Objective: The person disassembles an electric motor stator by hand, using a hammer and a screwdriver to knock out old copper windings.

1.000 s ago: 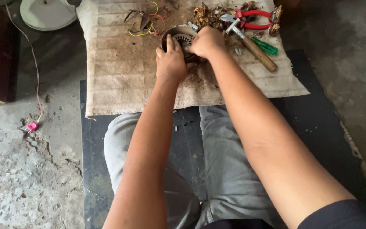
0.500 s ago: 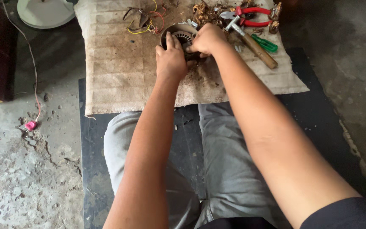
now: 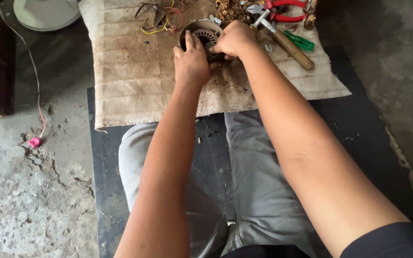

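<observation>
Both hands on the motor part.
My left hand (image 3: 192,62) steadies the stator (image 3: 202,34); right hand (image 3: 235,39) fingers close around its edge on the cloth (image 3: 135,71). Next needs firm grip.

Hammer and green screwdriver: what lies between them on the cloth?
Head view: nothing. The green screwdriver lies right beside the hammer handle, with only bare cloth showing.

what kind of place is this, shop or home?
Likely an informal floor-level repair spot, not a proper shop: cracked concrete floor, a worn sack as work surface, and a hammer, red pliers and loose wires beside the round motor part.
</observation>
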